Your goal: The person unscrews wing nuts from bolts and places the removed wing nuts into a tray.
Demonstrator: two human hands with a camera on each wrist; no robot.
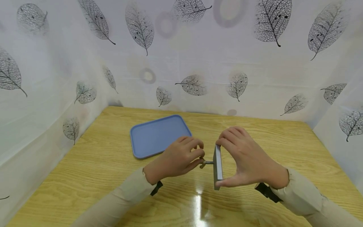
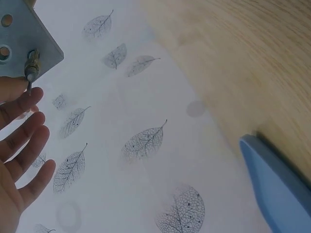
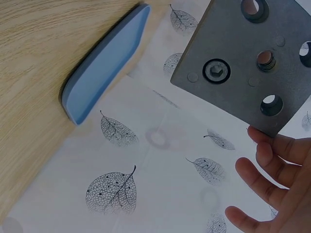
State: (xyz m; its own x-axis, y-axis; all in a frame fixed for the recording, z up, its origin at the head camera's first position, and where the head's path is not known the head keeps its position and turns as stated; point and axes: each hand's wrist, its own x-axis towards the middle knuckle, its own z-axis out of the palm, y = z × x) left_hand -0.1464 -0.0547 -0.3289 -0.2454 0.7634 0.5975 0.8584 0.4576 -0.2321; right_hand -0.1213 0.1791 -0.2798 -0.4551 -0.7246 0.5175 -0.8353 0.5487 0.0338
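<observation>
My right hand [image 1: 249, 157] grips a square grey metal plate [image 1: 218, 167] by two opposite edges, thumb below and fingers above, and holds it upright over the table. Several round holes pierce the plate [image 3: 243, 43]. A hex-socket bolt [image 3: 216, 71] sits in one hole, and its shank [image 1: 210, 162] sticks out on the left side. On that shank is a brass-coloured wing nut [image 2: 33, 63]. My left hand [image 1: 180, 156] pinches the wing nut between thumb and index finger, its other fingers loosely bent away from the plate.
A blue tray [image 1: 158, 135] lies on the wood-grain table [image 1: 99, 164], behind and left of the hands. White cloth with leaf prints [image 1: 198, 63] encloses the table at the back and both sides.
</observation>
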